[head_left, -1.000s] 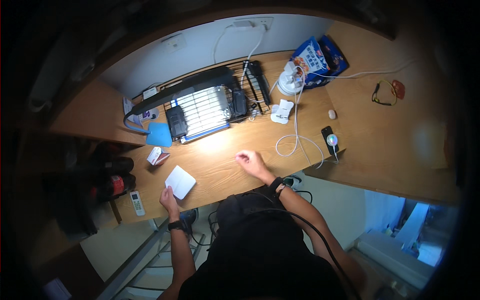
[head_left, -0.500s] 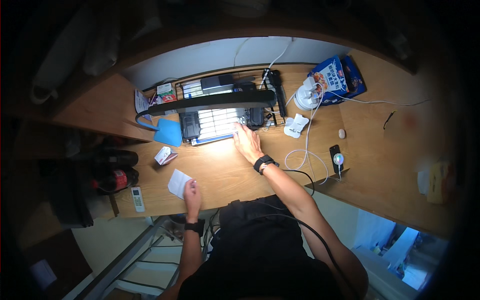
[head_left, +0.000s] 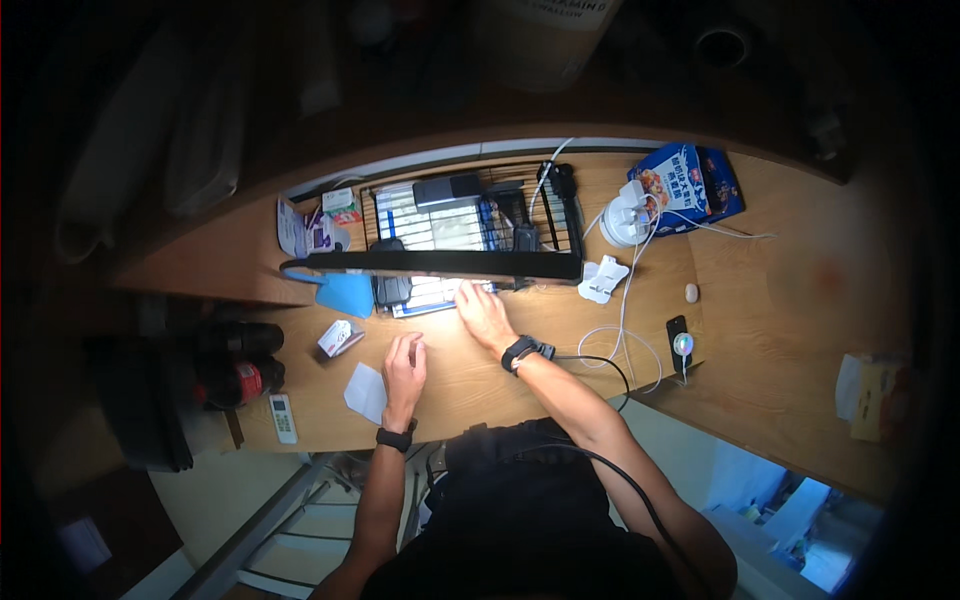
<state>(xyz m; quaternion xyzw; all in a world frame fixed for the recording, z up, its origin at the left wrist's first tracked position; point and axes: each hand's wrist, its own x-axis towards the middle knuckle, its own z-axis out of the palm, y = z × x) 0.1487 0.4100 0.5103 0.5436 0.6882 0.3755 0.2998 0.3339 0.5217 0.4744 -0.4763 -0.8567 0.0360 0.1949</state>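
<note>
My right hand (head_left: 484, 318) reaches to the front edge of a black wire rack (head_left: 370, 215) on the desk. Its fingers are bent together against the blue-and-white papers (head_left: 425, 300) lying in the rack; anything between the fingertips is hidden. Closer to me, my left hand (head_left: 404, 375) rests low over the desk, fingers loosely stretched forward and nothing visible in them. Just left of it lies a folded white paper (head_left: 366, 393). A small white box (head_left: 341, 338) stands beyond that paper. The black bar of a desk lamp (head_left: 440, 263) crosses above the rack.
The lamp's blue base (head_left: 344, 296) stands left of the rack. To the right are a white plug adapter (head_left: 626, 225) with cables, a white holder (head_left: 603, 279), a blue snack bag (head_left: 690, 185) and a phone (head_left: 678, 340). At left lie a remote (head_left: 283, 418) and dark bottles (head_left: 240, 383).
My left hand has moved off the folded paper, right and away from me. The right hand has shifted slightly left along the rack's front. The whole view has tilted a little.
</note>
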